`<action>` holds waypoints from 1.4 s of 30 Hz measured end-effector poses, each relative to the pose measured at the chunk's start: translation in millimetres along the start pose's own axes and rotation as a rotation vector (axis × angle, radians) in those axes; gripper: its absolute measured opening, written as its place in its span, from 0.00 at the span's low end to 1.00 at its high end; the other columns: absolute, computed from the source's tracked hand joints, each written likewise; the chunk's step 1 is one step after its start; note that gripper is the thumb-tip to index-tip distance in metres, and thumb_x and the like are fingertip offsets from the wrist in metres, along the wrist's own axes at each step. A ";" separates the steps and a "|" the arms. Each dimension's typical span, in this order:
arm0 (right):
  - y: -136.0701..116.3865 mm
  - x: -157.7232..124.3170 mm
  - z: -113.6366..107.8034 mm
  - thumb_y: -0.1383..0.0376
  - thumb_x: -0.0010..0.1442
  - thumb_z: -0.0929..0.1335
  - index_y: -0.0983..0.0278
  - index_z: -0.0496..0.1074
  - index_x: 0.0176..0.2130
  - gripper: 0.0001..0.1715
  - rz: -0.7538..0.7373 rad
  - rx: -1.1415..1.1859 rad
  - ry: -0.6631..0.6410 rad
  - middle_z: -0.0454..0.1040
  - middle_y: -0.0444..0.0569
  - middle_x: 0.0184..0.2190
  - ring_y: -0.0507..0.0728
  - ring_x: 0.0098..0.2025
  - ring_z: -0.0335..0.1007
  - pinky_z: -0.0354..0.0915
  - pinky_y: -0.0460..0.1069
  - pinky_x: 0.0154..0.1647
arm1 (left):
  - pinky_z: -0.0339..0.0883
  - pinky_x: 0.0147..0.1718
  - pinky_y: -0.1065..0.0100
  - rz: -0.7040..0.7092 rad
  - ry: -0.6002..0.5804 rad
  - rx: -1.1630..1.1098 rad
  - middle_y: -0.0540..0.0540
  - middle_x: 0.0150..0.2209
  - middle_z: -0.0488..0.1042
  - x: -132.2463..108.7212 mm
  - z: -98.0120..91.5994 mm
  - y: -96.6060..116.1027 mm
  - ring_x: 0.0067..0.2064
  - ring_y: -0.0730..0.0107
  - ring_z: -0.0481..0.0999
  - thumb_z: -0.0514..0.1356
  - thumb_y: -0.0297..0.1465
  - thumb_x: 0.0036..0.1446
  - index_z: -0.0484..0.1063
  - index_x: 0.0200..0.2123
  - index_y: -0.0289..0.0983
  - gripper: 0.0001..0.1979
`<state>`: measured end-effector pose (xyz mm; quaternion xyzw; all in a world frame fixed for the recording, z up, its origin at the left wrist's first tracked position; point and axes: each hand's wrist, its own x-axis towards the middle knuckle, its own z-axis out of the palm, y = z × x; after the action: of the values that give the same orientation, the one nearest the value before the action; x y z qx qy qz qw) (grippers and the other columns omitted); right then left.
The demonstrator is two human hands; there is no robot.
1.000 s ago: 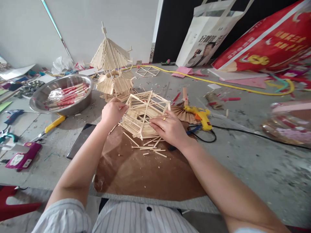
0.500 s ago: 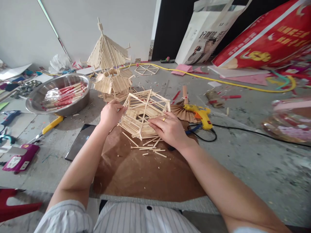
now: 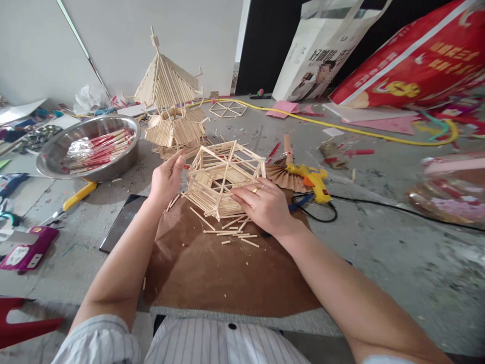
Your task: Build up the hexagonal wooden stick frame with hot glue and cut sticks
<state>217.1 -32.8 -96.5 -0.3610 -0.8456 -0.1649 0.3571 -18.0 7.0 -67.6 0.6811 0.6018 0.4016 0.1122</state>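
Observation:
A hexagonal framework of thin wooden sticks (image 3: 229, 162), with spokes across its top and a slatted ring below, stands at the middle of the brown mat's far edge. My right hand (image 3: 263, 205), with a ring on one finger, grips its near right side between thumb and fingers. Just left of the framework, apart from it, my left hand (image 3: 166, 176) is raised with its fingers stretched upward; I see nothing in it. Loose cut sticks (image 3: 231, 233) lie in front of the framework. Behind it to the left rises a tiered stick pagoda (image 3: 166, 83).
A steel bowl (image 3: 131, 156) with wrapped sticks stands left, near a yellow-handled knife (image 3: 79, 195). A dark tablet-like slab (image 3: 120, 225) lies beside the brown mat (image 3: 227, 283). The yellow glue gun (image 3: 320, 184) and its black cord are at right. Bags (image 3: 310, 50) stand behind.
My left hand has let go of the framework's left side and drawn back a little to the left. The right hand keeps its place on the framework.

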 end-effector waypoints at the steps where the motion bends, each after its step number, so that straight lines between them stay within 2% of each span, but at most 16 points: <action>1: -0.2 -0.4 0.3 0.67 0.58 0.63 0.63 0.73 0.32 0.09 0.002 -0.007 0.003 0.78 0.45 0.29 0.52 0.31 0.72 0.60 0.49 0.41 | 0.62 0.27 0.73 -0.019 0.000 -0.014 0.45 0.40 0.75 1.0 -0.3 -1.4 0.27 0.75 0.71 0.43 0.46 0.58 0.69 0.48 0.37 0.26; 5: -0.8 -2.4 2.9 0.67 0.58 0.63 0.62 0.74 0.33 0.10 0.026 -0.038 -0.009 0.77 0.45 0.29 0.53 0.32 0.71 0.59 0.50 0.41 | 0.61 0.25 0.73 -0.069 0.024 -0.061 0.47 0.36 0.75 6.8 -2.3 -12.5 0.21 0.78 0.68 0.44 0.44 0.57 0.70 0.42 0.36 0.23; 9: -2.9 -3.7 6.5 0.67 0.59 0.63 0.63 0.73 0.35 0.10 0.064 -0.087 -0.010 0.77 0.47 0.30 0.54 0.33 0.71 0.58 0.51 0.43 | 0.61 0.29 0.72 -0.078 0.071 0.041 0.48 0.31 0.74 12.0 -5.5 -25.6 0.26 0.75 0.70 0.52 0.38 0.52 0.71 0.34 0.35 0.14; 12: -5.8 -3.3 7.9 0.68 0.59 0.62 0.64 0.73 0.38 0.11 0.070 -0.116 -0.006 0.77 0.48 0.33 0.55 0.34 0.70 0.58 0.52 0.44 | 0.60 0.30 0.72 -0.089 0.067 0.120 0.49 0.27 0.73 13.2 -7.5 -28.5 0.29 0.72 0.70 0.54 0.36 0.50 0.71 0.29 0.35 0.11; 15: -8.4 -2.5 7.2 0.69 0.59 0.61 0.65 0.71 0.42 0.13 0.057 -0.088 -0.041 0.76 0.50 0.36 0.56 0.37 0.70 0.57 0.53 0.45 | 0.59 0.28 0.72 -0.117 0.017 0.186 0.49 0.23 0.72 12.5 -10.0 -24.6 0.27 0.72 0.68 0.52 0.38 0.51 0.70 0.27 0.36 0.13; 18: -9.0 -1.5 4.6 0.68 0.59 0.60 0.66 0.70 0.45 0.15 0.067 -0.019 -0.071 0.75 0.52 0.39 0.57 0.40 0.69 0.57 0.54 0.47 | 0.57 0.25 0.71 -0.147 -0.025 0.279 0.48 0.19 0.68 11.6 -15.1 -17.9 0.25 0.71 0.67 0.47 0.40 0.53 0.69 0.22 0.35 0.19; 22: -5.7 0.8 -2.6 0.64 0.59 0.61 0.65 0.69 0.45 0.15 0.106 0.028 -0.042 0.75 0.52 0.39 0.58 0.42 0.69 0.55 0.57 0.50 | 0.55 0.23 0.70 -0.172 -0.049 0.395 0.46 0.17 0.66 11.2 -27.0 -10.1 0.24 0.69 0.66 0.45 0.44 0.54 0.69 0.19 0.34 0.24; 24: -2.4 2.3 -7.7 0.63 0.59 0.62 0.64 0.69 0.44 0.14 0.115 0.040 -0.019 0.75 0.52 0.39 0.58 0.42 0.69 0.55 0.57 0.51 | 0.55 0.23 0.70 -0.172 -0.144 0.470 0.46 0.19 0.68 10.6 -32.9 -7.8 0.25 0.69 0.66 0.48 0.46 0.52 0.70 0.20 0.35 0.23; 27: 3.4 4.7 -15.8 0.63 0.58 0.63 0.64 0.69 0.44 0.14 0.113 0.039 0.028 0.75 0.52 0.38 0.58 0.42 0.69 0.57 0.57 0.50 | 0.57 0.24 0.69 -0.137 -0.367 0.631 0.46 0.25 0.72 7.6 -36.6 -7.0 0.28 0.65 0.69 0.54 0.46 0.46 0.71 0.24 0.39 0.17; 31: 8.5 6.8 -26.3 0.65 0.57 0.63 0.62 0.70 0.42 0.12 0.103 0.058 0.059 0.76 0.51 0.37 0.58 0.40 0.70 0.60 0.56 0.49 | 0.63 0.30 0.64 -0.119 -0.599 0.785 0.44 0.33 0.75 0.3 -28.7 -10.2 0.35 0.57 0.72 0.56 0.42 0.44 0.73 0.27 0.42 0.12; 38: 20.8 6.3 -48.7 0.65 0.56 0.64 0.63 0.73 0.37 0.09 0.179 0.074 0.087 0.77 0.51 0.33 0.56 0.35 0.72 0.66 0.50 0.39 | 0.65 0.36 0.57 -0.104 -0.710 0.859 0.35 0.35 0.75 -9.1 -4.1 -18.9 0.41 0.51 0.73 0.53 0.32 0.46 0.75 0.30 0.37 0.11; 40: 34.6 4.1 -56.2 0.63 0.56 0.64 0.63 0.74 0.35 0.10 0.289 0.018 0.105 0.77 0.51 0.30 0.55 0.31 0.72 0.65 0.48 0.32 | 0.65 0.36 0.56 -0.090 -0.722 0.853 0.34 0.35 0.75 -9.6 -0.6 -21.6 0.42 0.49 0.73 0.53 0.32 0.47 0.75 0.31 0.36 0.12; 42: 52.3 0.9 -63.1 0.60 0.55 0.65 0.64 0.75 0.33 0.12 0.468 -0.063 0.076 0.77 0.52 0.27 0.55 0.26 0.71 0.63 0.48 0.27 | 0.65 0.36 0.55 -0.087 -0.734 0.855 0.33 0.36 0.75 -9.4 1.0 -23.6 0.41 0.48 0.73 0.52 0.31 0.47 0.75 0.32 0.36 0.13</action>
<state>285.3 -30.4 -51.2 -0.5516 -0.7192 -0.1172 0.4058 -34.1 4.7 -87.0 0.7355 0.6601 -0.1462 0.0447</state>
